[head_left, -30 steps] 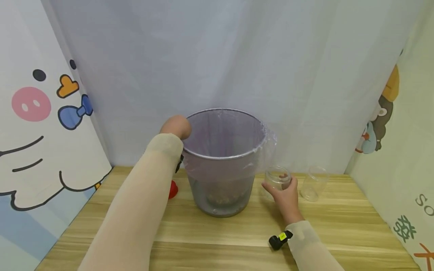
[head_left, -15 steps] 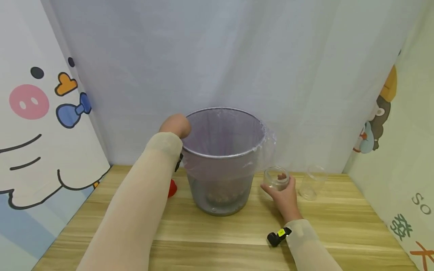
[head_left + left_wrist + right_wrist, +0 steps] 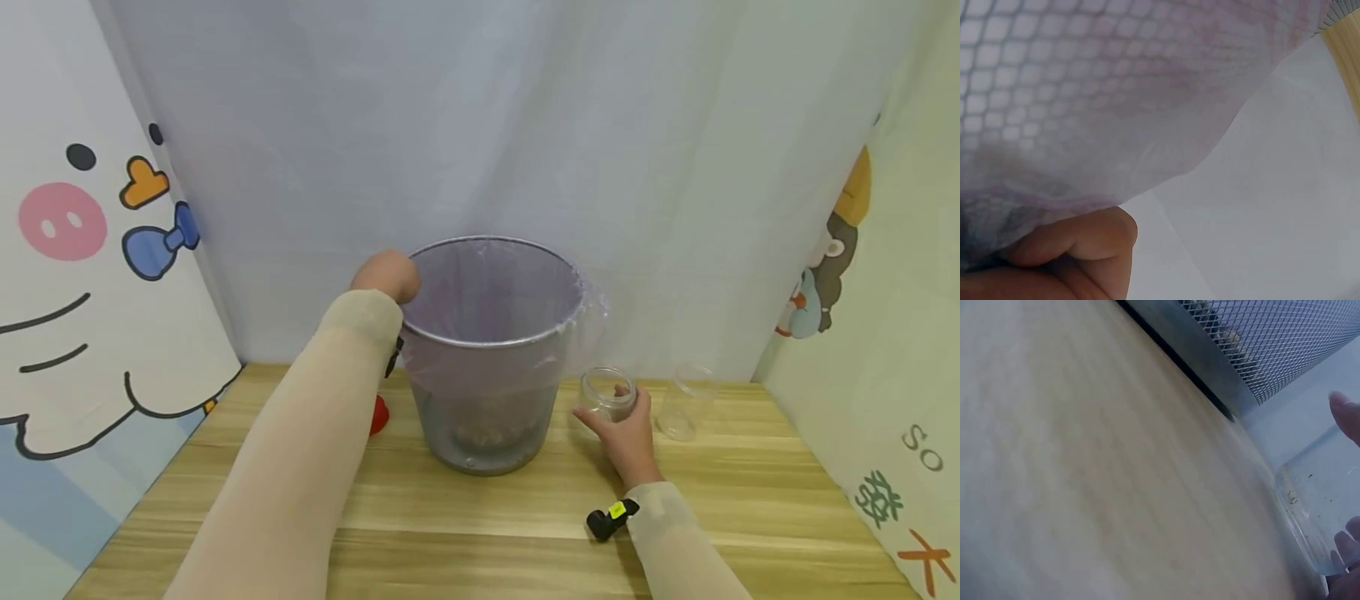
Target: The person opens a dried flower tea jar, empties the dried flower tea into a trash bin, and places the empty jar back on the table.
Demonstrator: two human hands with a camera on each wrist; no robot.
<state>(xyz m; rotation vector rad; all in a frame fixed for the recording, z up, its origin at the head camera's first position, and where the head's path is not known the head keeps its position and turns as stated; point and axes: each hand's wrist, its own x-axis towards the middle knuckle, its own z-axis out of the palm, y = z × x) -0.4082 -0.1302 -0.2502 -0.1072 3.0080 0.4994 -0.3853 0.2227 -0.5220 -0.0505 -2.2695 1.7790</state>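
Note:
A mesh wastebasket [image 3: 487, 457], lined with a thin purplish plastic bag [image 3: 480, 367], stands upright on the table. My left hand [image 3: 386, 277] grips the lined rim at its left side; in the left wrist view its curled fingers [image 3: 1094, 234] hold the bag's edge there. To the right of the basket, my right hand [image 3: 628, 437] holds a clear lidless jar [image 3: 597, 402], thumb on the near side and fingers round the far side. Small dark specks show in the jar [image 3: 1322, 500] in the right wrist view. Whether it touches the table I cannot tell.
A clear cup [image 3: 681, 408] stands on the wooden table [image 3: 465, 533] right of the jar. Part of a red object [image 3: 380, 415] shows behind my left forearm. Some brownish bits [image 3: 1235, 344] lie at the basket's bottom. A pale curtain [image 3: 487, 125] hangs behind.

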